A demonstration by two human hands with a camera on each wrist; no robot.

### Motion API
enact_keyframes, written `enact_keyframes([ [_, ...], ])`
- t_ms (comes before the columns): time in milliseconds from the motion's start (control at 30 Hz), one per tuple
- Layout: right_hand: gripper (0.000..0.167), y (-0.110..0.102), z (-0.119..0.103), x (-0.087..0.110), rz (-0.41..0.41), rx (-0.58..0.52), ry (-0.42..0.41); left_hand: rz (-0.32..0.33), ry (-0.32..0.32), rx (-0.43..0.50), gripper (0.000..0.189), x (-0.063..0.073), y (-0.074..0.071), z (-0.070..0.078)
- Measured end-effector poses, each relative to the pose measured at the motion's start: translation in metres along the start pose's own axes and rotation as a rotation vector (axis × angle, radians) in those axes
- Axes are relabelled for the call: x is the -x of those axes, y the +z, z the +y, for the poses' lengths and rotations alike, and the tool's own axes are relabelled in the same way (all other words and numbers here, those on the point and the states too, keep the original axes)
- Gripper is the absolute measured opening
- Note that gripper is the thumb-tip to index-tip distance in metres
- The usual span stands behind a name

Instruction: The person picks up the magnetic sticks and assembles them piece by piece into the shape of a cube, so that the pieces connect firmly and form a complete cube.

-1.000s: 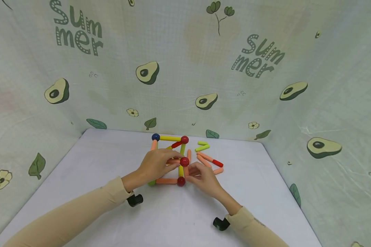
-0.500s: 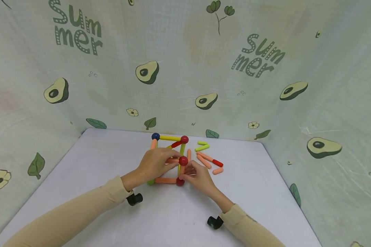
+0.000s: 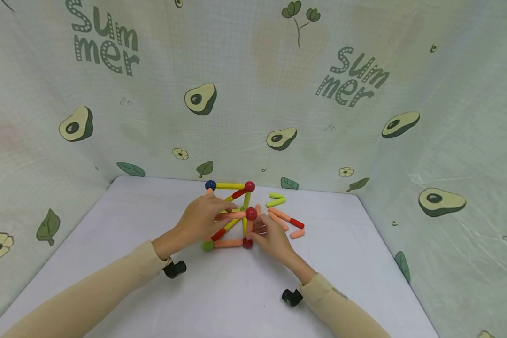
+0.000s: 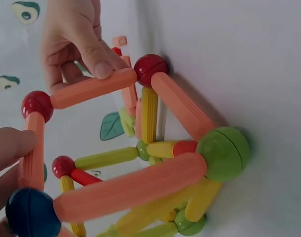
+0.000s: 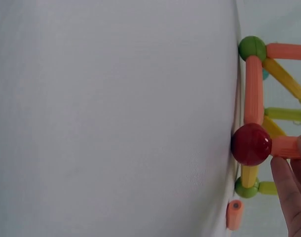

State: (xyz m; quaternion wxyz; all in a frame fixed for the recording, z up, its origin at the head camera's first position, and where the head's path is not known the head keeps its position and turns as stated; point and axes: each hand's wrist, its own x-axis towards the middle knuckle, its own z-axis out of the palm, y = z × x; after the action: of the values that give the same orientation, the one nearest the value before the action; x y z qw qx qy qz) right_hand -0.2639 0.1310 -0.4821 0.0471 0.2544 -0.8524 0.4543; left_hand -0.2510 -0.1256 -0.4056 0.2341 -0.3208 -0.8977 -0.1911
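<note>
A cube-like frame of magnetic sticks and balls stands on the white table. My left hand [image 3: 203, 217] pinches its top salmon stick [image 4: 34, 153], which runs between a blue ball [image 4: 33, 218] and the upper red ball [image 3: 251, 213]. With thumb and fingers, my right hand [image 3: 272, 237] holds the upright salmon stick [image 4: 94, 89] at the near right corner. That stick meets the upper red ball above and the lower red ball [image 5: 251, 144] below. A green ball [image 4: 223, 154] forms the near left bottom corner. Yellow and red sticks slant across the sides.
Right of the frame lie loose sticks: lime ones [image 3: 276, 202], salmon ones [image 3: 297, 234] and a red-ended one [image 3: 297, 223]. A patterned cloth [image 3: 236, 70] hangs behind and beside the white table [image 3: 228, 300].
The right hand has moved left, bringing the upright stick's lower end to the lower red ball. The left hand has shifted slightly left, and the frame has moved a little away.
</note>
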Motion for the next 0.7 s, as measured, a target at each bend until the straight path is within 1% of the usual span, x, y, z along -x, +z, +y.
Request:
enact_keyframes([
  [100, 0.032, -0.002, 0.003, -0.002, 0.023, 0.027, 0.003, 0.043, -0.008, -0.016, 0.034, 0.011, -0.004, -0.009],
  [200, 0.032, -0.003, 0.005, -0.004, 0.030, 0.034, -0.002, 0.068, -0.017, -0.013, 0.037, 0.022, -0.006, -0.017],
  [267, 0.032, -0.004, 0.005, -0.005, 0.026, 0.026, -0.008, 0.063, -0.026, -0.007, 0.038, 0.029, -0.007, -0.020],
  [333, 0.032, -0.006, 0.005, -0.005, 0.019, 0.031, -0.015, 0.042, -0.038, 0.006, 0.039, 0.034, -0.007, -0.021],
  [400, 0.031, -0.008, 0.005, -0.005, 0.008, 0.043, -0.011, 0.020, -0.054, 0.016, 0.041, 0.037, -0.005, -0.021],
  [467, 0.033, -0.015, 0.007, -0.003, -0.023, 0.062, 0.010, 0.008, -0.072, 0.029, 0.042, 0.039, -0.003, -0.020],
  [600, 0.037, -0.037, 0.017, 0.002, -0.065, 0.160, 0.047, 0.015, -0.080, 0.055, 0.045, 0.041, -0.001, -0.021],
  [633, 0.037, -0.043, 0.020, 0.004, -0.067, 0.199, 0.058, 0.018, -0.076, 0.061, 0.047, 0.042, -0.001, -0.022],
  [700, 0.035, -0.052, 0.027, 0.004, -0.044, 0.290, 0.083, 0.026, -0.068, 0.074, 0.050, 0.045, -0.002, -0.024],
])
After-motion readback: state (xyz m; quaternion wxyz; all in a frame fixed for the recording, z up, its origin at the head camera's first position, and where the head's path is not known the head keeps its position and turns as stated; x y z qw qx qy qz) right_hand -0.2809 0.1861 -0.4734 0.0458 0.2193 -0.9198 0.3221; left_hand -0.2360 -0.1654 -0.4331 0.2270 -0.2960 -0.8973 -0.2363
